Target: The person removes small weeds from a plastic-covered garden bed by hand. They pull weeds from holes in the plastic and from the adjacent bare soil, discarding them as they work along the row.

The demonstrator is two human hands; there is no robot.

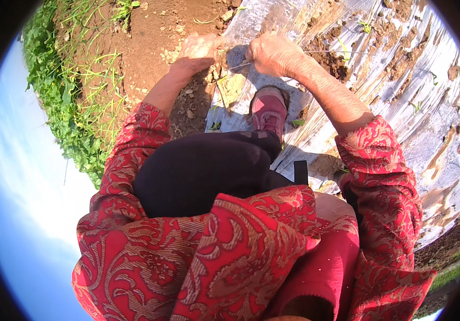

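Observation:
My right hand [272, 52] is closed in a fist over the plastic mulch film [250, 18]. A thin wire or stick [334, 51] sticks out of it to the right. Another thin length shows below the fist, slanting down to the left. To the left is my left hand [197, 50], low over the soil at the film's edge, its fingers bent towards the right hand. Glare and blur hide whether those fingertips pinch anything. Below and between the hands, a pink lace-up shoe [270, 108] stands on the film.
Brown soil [153, 48] with small clods runs along the film's left side. Grassy shoots [101, 80] and a leafy green row [53, 92] lie farther left. Small seedlings [415, 107] and soil patches dot the film at right. My dark trouser knee [201, 172] juts forward under my arms.

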